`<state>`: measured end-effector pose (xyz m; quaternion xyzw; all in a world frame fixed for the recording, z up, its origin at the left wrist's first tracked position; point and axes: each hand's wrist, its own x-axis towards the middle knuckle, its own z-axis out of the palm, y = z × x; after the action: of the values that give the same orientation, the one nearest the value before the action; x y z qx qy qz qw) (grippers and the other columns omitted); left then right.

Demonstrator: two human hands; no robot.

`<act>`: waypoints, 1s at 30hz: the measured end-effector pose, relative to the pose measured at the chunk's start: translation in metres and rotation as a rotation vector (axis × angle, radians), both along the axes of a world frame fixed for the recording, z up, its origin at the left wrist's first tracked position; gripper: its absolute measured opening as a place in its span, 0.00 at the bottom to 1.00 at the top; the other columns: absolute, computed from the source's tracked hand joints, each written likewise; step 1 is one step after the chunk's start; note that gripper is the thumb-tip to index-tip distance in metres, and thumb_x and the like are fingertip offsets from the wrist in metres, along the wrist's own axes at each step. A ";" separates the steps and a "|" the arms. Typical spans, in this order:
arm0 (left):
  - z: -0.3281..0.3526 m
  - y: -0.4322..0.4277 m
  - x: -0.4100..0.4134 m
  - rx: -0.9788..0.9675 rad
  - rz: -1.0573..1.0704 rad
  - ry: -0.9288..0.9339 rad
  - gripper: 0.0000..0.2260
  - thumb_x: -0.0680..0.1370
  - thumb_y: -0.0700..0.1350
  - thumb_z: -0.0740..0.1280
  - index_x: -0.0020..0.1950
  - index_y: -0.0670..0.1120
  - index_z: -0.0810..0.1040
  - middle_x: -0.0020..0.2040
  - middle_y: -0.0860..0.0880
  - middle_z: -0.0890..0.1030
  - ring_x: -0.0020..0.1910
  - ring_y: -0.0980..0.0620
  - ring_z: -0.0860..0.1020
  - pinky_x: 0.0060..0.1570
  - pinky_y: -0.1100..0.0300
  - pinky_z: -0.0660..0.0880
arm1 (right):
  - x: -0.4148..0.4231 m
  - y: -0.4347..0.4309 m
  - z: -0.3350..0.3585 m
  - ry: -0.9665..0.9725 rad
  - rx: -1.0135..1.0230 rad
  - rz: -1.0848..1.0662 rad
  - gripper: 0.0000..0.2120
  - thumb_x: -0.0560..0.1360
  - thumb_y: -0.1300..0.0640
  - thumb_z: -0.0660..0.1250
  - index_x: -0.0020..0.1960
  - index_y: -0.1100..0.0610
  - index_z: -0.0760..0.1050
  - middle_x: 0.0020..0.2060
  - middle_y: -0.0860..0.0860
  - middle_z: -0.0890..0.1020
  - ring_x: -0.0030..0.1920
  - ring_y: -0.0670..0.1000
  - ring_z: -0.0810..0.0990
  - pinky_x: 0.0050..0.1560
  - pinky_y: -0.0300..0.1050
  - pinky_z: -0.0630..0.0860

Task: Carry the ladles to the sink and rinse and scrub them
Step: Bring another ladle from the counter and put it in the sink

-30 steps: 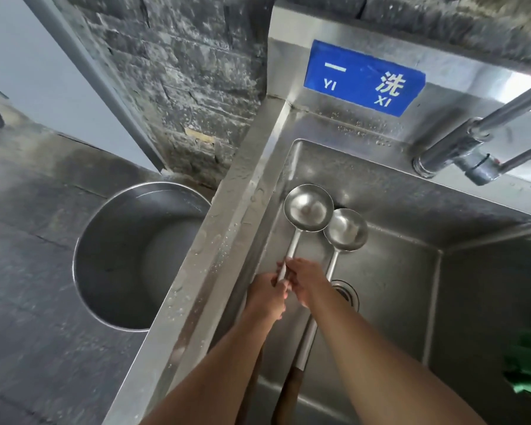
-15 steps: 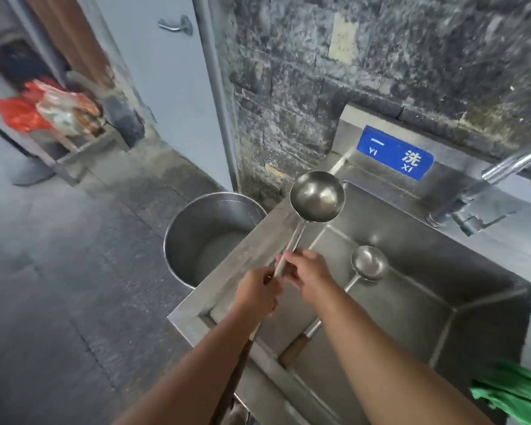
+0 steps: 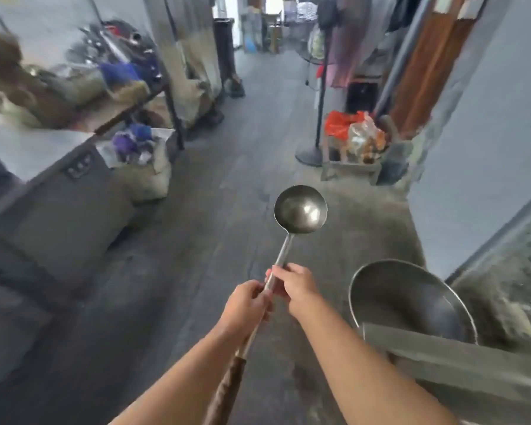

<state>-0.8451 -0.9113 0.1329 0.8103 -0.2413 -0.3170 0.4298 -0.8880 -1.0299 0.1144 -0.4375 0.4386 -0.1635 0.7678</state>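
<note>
A long steel ladle [image 3: 300, 209] with a dark wooden grip points away from me over the floor, bowl up and facing me. My left hand [image 3: 246, 303] is closed around its metal shaft, lower down. My right hand [image 3: 295, 285] pinches the same shaft just above the left. Only the corner of the steel sink [image 3: 442, 357] shows at the lower right. The other ladle is out of view.
A big steel pot [image 3: 408, 302] stands on the floor against the sink corner. A cluttered metal shelf [image 3: 105, 96] and sacks line the left. A black pole stand [image 3: 311, 154] and red bags [image 3: 347, 127] sit ahead right. A grey floor runs down the middle.
The view has swung left, away from the sink towards the room. The ladle in both hands has come out of the basin and over the floor; the other ladle stayed behind in the sink.
</note>
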 end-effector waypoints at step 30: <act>0.040 0.604 0.381 -0.166 1.261 0.052 0.09 0.77 0.46 0.69 0.50 0.40 0.80 0.43 0.41 0.82 0.39 0.49 0.81 0.39 0.55 0.81 | 0.533 0.638 0.025 -0.110 -0.197 1.308 0.06 0.77 0.59 0.69 0.47 0.60 0.82 0.37 0.53 0.80 0.38 0.51 0.80 0.40 0.43 0.79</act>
<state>-0.4638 -0.3077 0.1732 0.7526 0.2689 -0.0031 0.6011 -0.3553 -0.3920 0.1394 -0.6726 0.0257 0.2751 0.6865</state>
